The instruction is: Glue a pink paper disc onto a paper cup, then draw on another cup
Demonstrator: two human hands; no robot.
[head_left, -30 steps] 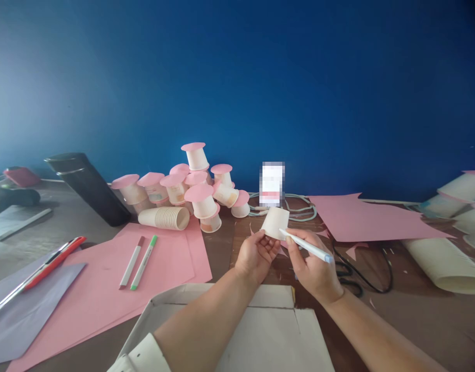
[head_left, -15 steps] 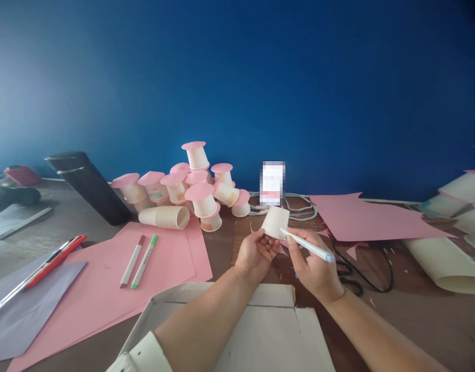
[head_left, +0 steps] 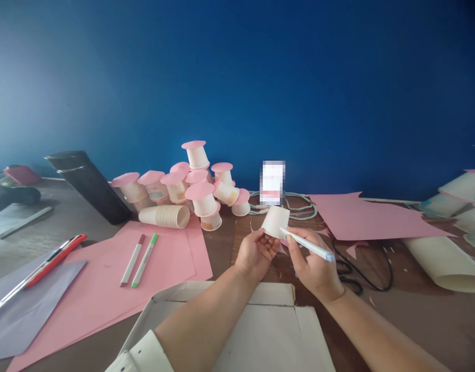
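Observation:
A plain white paper cup [head_left: 275,221] is upside down in my left hand [head_left: 256,256], whose thumb and fingers grip its rim from below. My right hand [head_left: 317,268] is closed around a white marker [head_left: 309,245] with a pale blue end. The marker's tip meets the side of the cup, low on its right; any mark there is too small to make out. On the left lie two more markers, a brown-capped marker [head_left: 132,261] and a green-capped marker [head_left: 144,261], both on pink paper [head_left: 171,268].
Paper cups topped with pink discs [head_left: 200,191] are piled at the wall, beside a nested cup stack [head_left: 163,217]. A black bottle [head_left: 90,188] leans on the left, near a red utility knife [head_left: 55,261]. White cardboard [head_left: 276,330] lies under my forearms; black cable [head_left: 377,284] is at right.

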